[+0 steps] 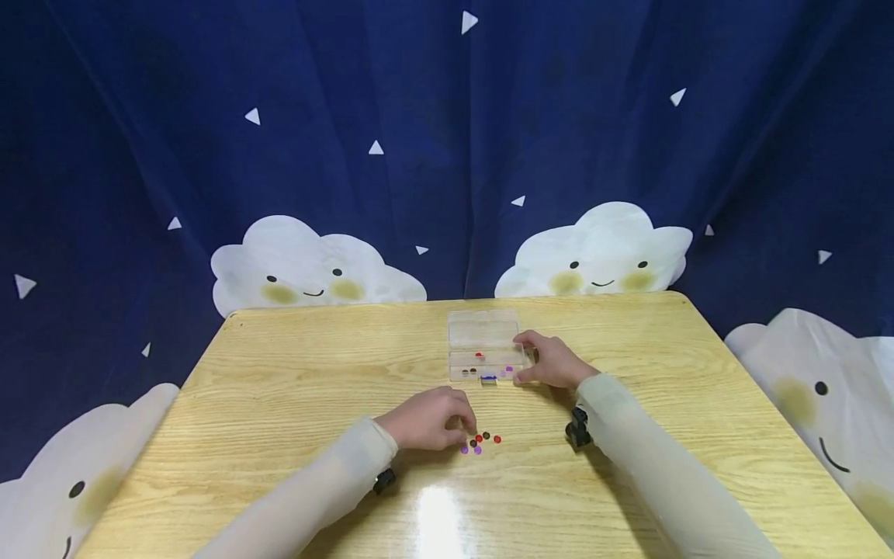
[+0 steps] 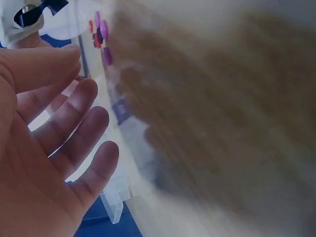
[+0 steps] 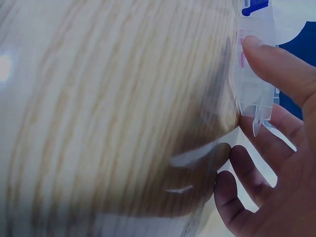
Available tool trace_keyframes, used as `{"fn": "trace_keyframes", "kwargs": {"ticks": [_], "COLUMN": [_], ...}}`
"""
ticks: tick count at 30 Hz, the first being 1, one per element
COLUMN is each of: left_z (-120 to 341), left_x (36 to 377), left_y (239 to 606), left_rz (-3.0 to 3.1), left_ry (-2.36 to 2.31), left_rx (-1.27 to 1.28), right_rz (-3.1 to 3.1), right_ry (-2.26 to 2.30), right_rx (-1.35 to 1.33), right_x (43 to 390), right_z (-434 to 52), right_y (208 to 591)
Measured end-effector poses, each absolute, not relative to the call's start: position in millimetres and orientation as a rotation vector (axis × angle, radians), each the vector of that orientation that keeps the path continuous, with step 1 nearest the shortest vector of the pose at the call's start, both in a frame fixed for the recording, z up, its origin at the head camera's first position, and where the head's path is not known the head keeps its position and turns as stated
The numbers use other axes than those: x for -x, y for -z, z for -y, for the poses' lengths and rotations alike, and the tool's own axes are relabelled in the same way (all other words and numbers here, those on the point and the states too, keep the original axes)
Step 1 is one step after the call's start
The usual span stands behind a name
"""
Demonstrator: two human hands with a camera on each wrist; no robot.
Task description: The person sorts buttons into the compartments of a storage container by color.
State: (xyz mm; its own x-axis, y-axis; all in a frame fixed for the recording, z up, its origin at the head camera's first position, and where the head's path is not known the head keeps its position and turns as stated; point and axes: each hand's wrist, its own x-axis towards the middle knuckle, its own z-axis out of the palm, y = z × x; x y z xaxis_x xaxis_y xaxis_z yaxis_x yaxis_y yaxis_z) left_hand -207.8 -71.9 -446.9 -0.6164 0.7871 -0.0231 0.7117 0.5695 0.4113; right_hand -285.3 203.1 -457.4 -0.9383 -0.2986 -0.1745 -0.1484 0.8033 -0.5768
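Note:
My right hand (image 1: 554, 362) grips the right end of a clear plastic box (image 1: 455, 359), its thumb (image 3: 276, 59) against the front wall and fingers at the side. The box's lid (image 1: 482, 329) stands open at the back. Inside lie a few small red, dark and purple pieces, with a blue clasp (image 1: 488, 378) at the front edge. My left hand (image 1: 431, 419) is low over the table beside several small round discs, including a red disc (image 1: 497, 439) and a purple disc (image 1: 478, 450). Its thumb and index tips are close together, the other fingers loosely bent; nothing shows between them.
The wooden table (image 1: 314, 365) has a glossy surface that mirrors the hands. A dark blue curtain (image 1: 419, 93) with white clouds hangs behind it and down both sides. Black wrist cameras, such as the right one (image 1: 577, 428), hang below the sleeves.

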Motion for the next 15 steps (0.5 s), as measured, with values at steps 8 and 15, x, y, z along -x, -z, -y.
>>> {"fn": "trace_keyframes", "kwargs": {"ticks": [8, 15], "left_z": [74.2, 77.2], "left_x": [205.4, 205.4], "left_y": [453.4, 456.6], "left_rz": [-2.574, -2.612], "left_ry": [-0.556, -0.534], "left_rx": [-1.233, -1.243], "right_rz": [-2.735, -2.74], "right_ry": [0.849, 0.84], "right_rx": [0.368, 0.377], "right_x": [284.4, 284.5], "right_z": [-204.5, -203.7], "right_y": [455.9, 456.5]}}
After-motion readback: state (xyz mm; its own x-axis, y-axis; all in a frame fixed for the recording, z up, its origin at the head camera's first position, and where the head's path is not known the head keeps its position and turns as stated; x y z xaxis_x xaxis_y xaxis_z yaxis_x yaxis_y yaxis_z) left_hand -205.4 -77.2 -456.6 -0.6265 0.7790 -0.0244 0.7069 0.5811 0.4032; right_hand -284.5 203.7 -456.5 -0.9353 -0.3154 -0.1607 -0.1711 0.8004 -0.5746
